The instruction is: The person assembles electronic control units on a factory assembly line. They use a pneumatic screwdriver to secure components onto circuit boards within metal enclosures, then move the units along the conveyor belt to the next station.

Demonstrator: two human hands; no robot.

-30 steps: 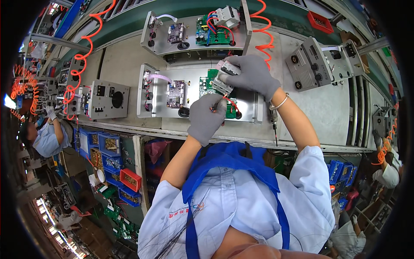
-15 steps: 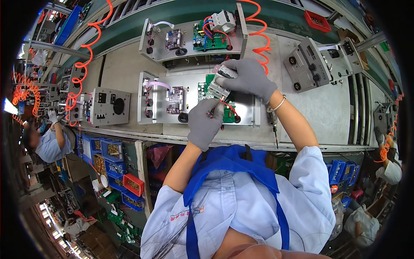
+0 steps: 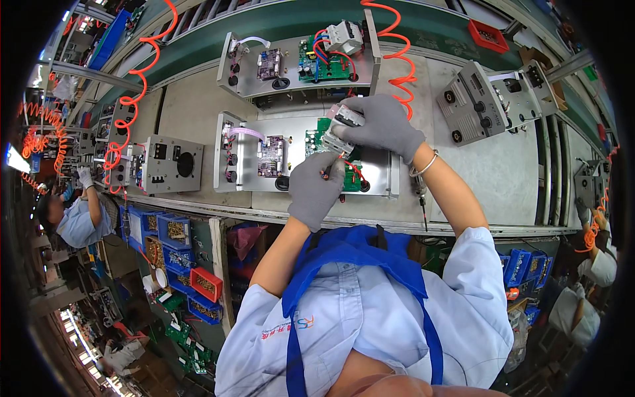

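Both my hands wear grey gloves and work over the nearer metal chassis (image 3: 378,171). My right hand (image 3: 389,127) is closed round a white-and-grey circuit breaker (image 3: 336,144), which it holds tilted above the green circuit board (image 3: 313,137). Just below the breaker, my left hand (image 3: 315,190) is closed, its fingertips at the end of a red wire (image 3: 359,173) by the breaker's lower side. The fingers hide most of that wire end. A smaller board (image 3: 270,157) with a pale purple cable (image 3: 246,132) is mounted on the chassis's left part.
Behind stands a similar chassis (image 3: 248,85) with its breaker wired. Grey-fronted units stand right (image 3: 473,102) and left (image 3: 170,165). Orange coiled hoses (image 3: 401,81) hang over the bench. A screwdriver-like tool (image 3: 421,195) hangs by my right forearm. Blue parts bins (image 3: 174,230) sit lower left.
The hands and breaker stay nearly in place; the breaker has shifted slightly. Coloured wire tips seen at my left fingers before are now mostly hidden.
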